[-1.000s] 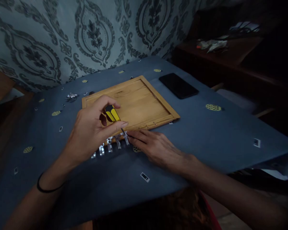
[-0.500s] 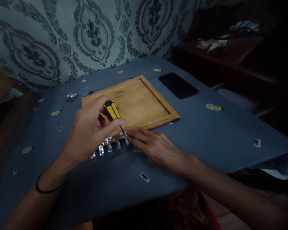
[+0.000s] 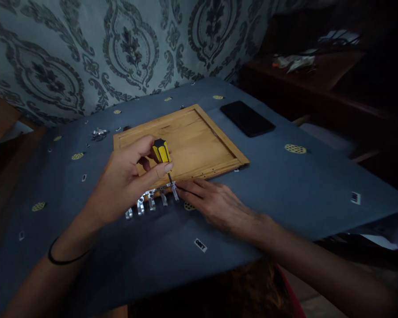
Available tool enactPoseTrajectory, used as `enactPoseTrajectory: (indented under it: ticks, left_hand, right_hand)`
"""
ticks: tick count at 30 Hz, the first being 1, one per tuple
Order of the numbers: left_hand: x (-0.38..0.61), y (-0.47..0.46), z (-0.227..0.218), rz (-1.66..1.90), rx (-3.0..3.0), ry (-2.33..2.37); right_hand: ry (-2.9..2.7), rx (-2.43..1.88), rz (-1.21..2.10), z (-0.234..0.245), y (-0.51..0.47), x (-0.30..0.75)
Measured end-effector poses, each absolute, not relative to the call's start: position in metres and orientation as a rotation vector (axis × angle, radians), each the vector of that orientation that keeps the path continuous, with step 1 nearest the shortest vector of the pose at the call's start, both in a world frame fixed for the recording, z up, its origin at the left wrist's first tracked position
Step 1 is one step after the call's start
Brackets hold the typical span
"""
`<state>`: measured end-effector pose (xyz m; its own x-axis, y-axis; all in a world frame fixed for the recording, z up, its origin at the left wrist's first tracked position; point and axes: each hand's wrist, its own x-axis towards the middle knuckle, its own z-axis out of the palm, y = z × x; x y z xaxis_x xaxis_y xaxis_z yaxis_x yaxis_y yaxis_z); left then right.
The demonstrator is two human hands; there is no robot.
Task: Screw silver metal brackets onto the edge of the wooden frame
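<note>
My left hand (image 3: 126,179) is closed round the black-and-yellow handle of a screwdriver (image 3: 161,151), which stands almost upright. Its tip meets the rightmost metal hook (image 3: 174,191) on the near edge of a framed wooden board (image 3: 199,143). From the right, my right hand (image 3: 219,205) reaches in, with fingers together and fingertips against that same hook. Several more silvery hooks (image 3: 151,200) line the board's edge to the left, partly hidden behind my left hand. Small dark holes dot the edge to the right.
A black phone or tablet (image 3: 247,118) lies right of the board. A small heap of metal pieces (image 3: 99,134) rests at the left back. The blue patterned cloth (image 3: 301,190) covers the table, which meets a patterned wall. Dark furniture (image 3: 318,79) stands at right.
The screwdriver has come more upright, its handle swinging right, and my left fingers have shifted on it. My right hand and the board stay in place.
</note>
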<state>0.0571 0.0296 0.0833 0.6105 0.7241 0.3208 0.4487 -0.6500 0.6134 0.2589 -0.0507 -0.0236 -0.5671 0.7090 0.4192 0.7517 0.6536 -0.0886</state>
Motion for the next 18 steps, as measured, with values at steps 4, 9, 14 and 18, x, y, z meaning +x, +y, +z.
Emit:
enactPoseTrajectory:
  ticks: [4,9,14,18]
  left_hand:
    - [0.058,0.028,0.084,0.776,2.303,0.926]
    - [0.058,0.021,0.092,1.019,2.213,0.966]
    - [0.055,0.020,0.093,0.950,2.254,0.958]
    - [0.056,0.023,0.089,0.833,2.290,0.952]
  right_hand:
    - [-2.465,-1.161,-0.142,-0.023,-0.051,0.259]
    - [-2.432,-1.129,-0.168,-0.024,-0.051,0.259]
    - [-2.403,-1.096,-0.188,-0.024,-0.050,0.259]
    - [-2.427,-1.117,-0.168,-0.024,-0.050,0.259]
